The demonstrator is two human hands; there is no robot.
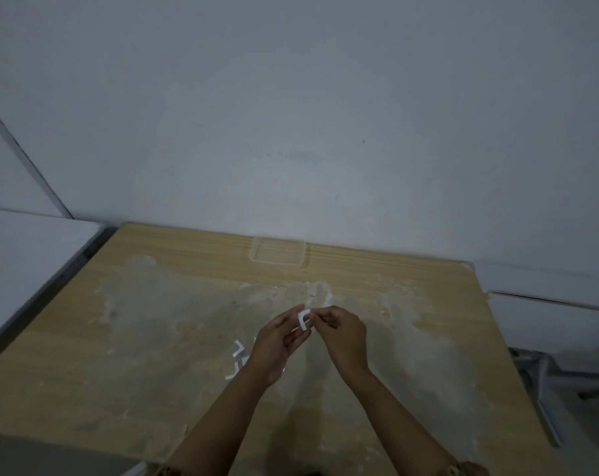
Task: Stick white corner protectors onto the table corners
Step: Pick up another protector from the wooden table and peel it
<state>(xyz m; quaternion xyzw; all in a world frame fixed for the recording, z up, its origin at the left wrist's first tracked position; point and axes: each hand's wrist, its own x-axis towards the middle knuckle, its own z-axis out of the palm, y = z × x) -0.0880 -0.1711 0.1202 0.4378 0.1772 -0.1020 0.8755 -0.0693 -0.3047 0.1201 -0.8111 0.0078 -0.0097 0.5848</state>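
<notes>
Spare corner protectors (238,359), lower centre on the desk (85,338), partly hidden behind the left wrist; count unclear. Left hand (277,341) raised mid-frame, fingers curled, pinching a white corner protector (304,319). Right hand (342,333) meets it from the right, fingertips pinching the same piece. Clear tray (278,253) faint at desk's far edge. Forearms cut off at bottom.

Nothing legible showing anywhere: no text, labels, brands, numbers or signs appearing on the wooden table (85,355), the wall (291,115) or the white corner protector (304,319).
</notes>
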